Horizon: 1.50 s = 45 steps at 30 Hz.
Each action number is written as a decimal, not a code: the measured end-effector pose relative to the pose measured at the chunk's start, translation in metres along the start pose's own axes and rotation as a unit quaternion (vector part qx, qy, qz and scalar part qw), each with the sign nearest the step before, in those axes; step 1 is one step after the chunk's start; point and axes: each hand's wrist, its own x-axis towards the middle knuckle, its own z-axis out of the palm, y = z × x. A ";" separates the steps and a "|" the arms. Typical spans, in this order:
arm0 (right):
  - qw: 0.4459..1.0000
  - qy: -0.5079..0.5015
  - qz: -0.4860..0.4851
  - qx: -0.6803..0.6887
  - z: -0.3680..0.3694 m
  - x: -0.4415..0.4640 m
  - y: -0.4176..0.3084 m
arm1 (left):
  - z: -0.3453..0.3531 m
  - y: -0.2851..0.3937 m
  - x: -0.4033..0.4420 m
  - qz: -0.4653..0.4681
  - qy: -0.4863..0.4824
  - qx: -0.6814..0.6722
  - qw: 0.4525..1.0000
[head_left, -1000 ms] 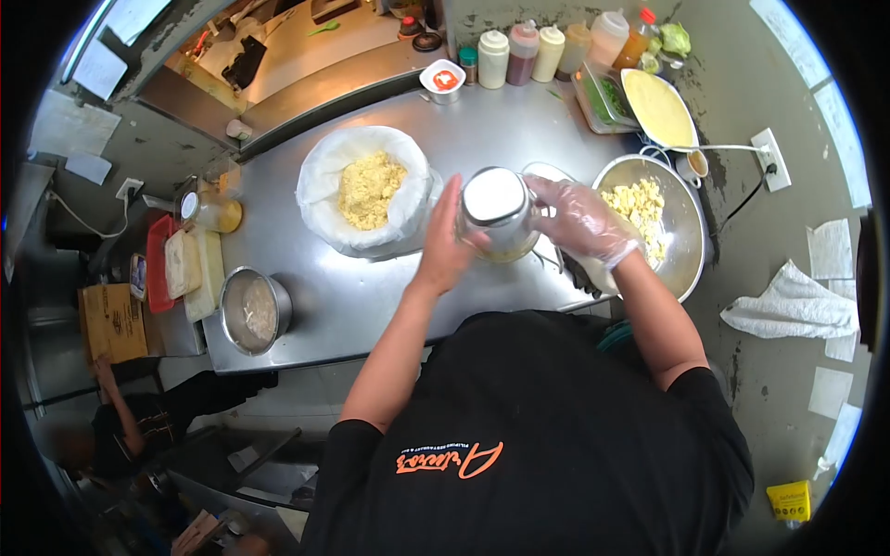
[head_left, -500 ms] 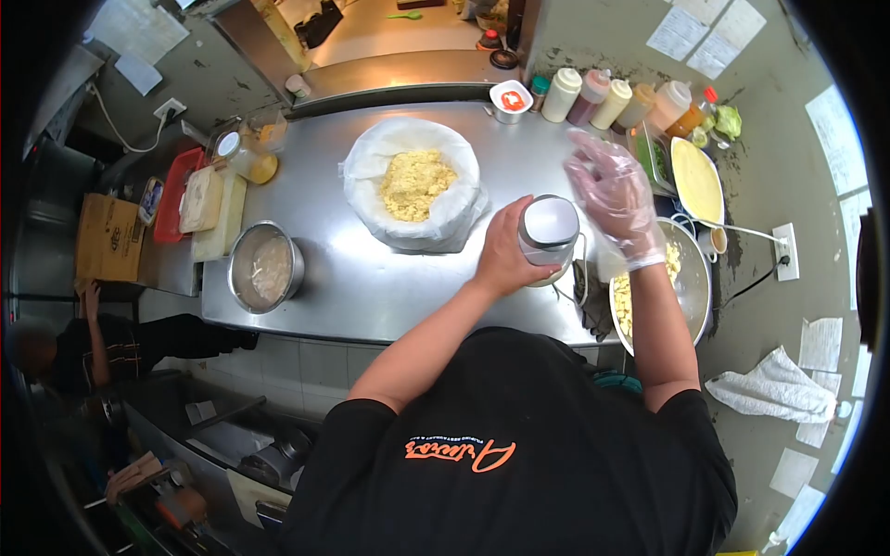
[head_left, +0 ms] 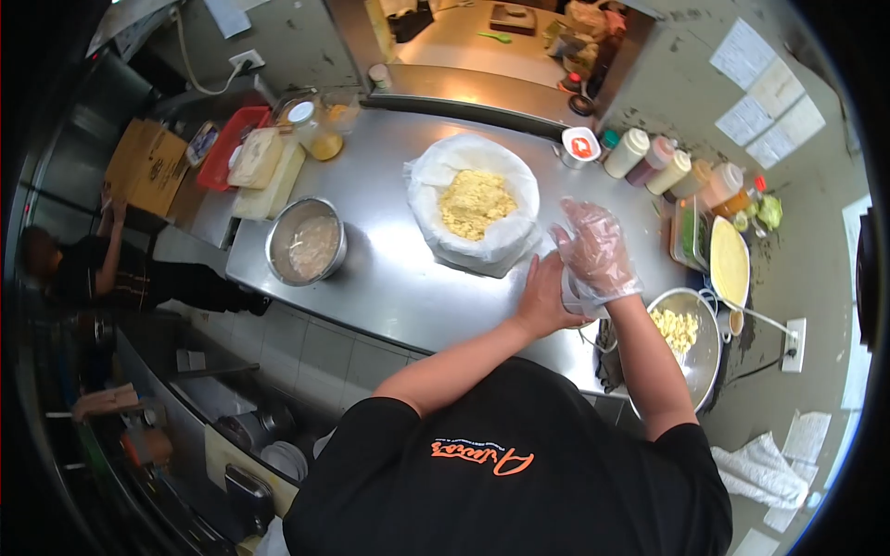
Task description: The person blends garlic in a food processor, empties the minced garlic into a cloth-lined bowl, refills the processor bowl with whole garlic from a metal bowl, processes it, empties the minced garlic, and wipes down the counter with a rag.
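Note:
Bare, my left hand (head_left: 545,298) wraps the side of a small upright appliance (head_left: 575,302) with a round top, like an electric grinder. My right hand (head_left: 595,248), in a clear plastic glove, is over its top with fingers extended; whether they touch it I cannot tell. Most of the appliance is hidden by both hands. A white cord (head_left: 604,345) loops beside it. Just beyond stands a bowl lined with a white plastic bag (head_left: 427,197), filled with yellow crumbly food (head_left: 476,204). By my right forearm is a metal bowl (head_left: 706,357) with pale yellow chunks (head_left: 675,330).
A steel bowl of pale liquid (head_left: 306,246) stands left on the metal counter (head_left: 380,287). Squeeze bottles (head_left: 656,157) line the back wall. Beside them lie a yellow oval dish (head_left: 730,258) and a wall outlet (head_left: 794,346). Another person (head_left: 102,264) is at far left beside a cardboard box (head_left: 146,167).
My right hand has come down and left, over the appliance's top, which was visible before. My left hand still holds the appliance. The camera view has shifted, moving the counter rightward in the picture.

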 end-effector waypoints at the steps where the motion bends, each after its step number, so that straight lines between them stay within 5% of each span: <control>1: 1.000 0.001 0.009 -0.012 0.001 0.000 0.000 | 0.001 -0.002 -0.001 0.008 0.011 0.001 1.000; 45: 0.999 0.010 0.035 -0.038 0.014 -0.001 0.008 | 0.020 -0.024 -0.009 0.027 0.025 -0.010 0.999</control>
